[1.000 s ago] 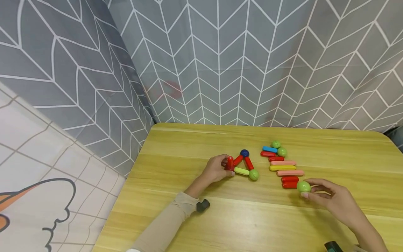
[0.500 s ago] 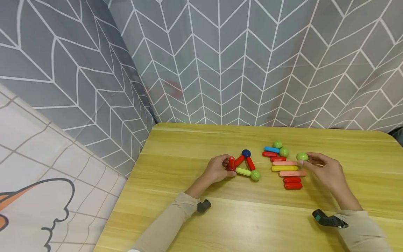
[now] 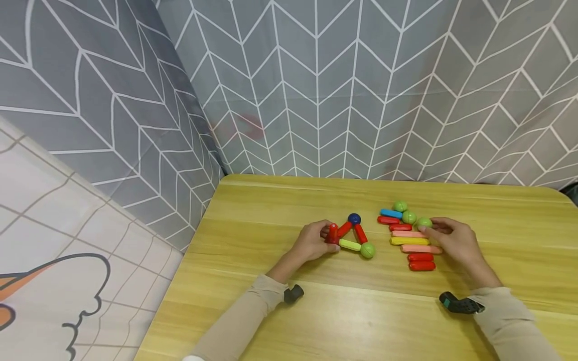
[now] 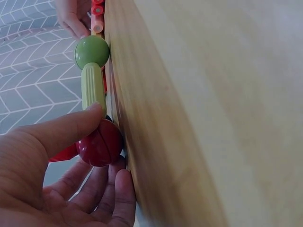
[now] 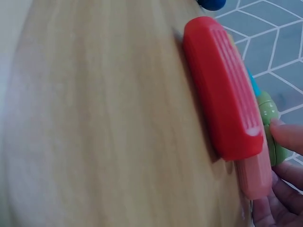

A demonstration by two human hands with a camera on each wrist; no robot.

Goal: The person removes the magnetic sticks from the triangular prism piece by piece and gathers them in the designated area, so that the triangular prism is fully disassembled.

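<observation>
My left hand [image 3: 312,242] pinches a dark red ball [image 4: 101,143] at the near-left corner of a magnetic triangle. A red stick [image 3: 333,230] stands upright on that ball. A blue ball [image 3: 354,218] forms the far corner and a green ball [image 3: 368,250] the right one. Two red sticks and a pale yellow-green stick [image 3: 349,245] link the corners. Over to the right, my right hand [image 3: 456,245] holds another green ball [image 3: 424,223] between thumb and fingers, just beside the loose pieces. Its underside is hidden, so I cannot tell whether it touches the table.
Two more green balls [image 3: 409,217] lie beyond a row of loose sticks: a blue stick [image 3: 391,213], several red ones, two pink ones and a yellow stick [image 3: 409,241]. A patterned grey curtain [image 3: 316,100] hangs behind the wooden table [image 3: 343,316].
My right hand has carried the green ball from beside the near red sticks to the far end of the row, close to the other green balls. The left hand stays put.
</observation>
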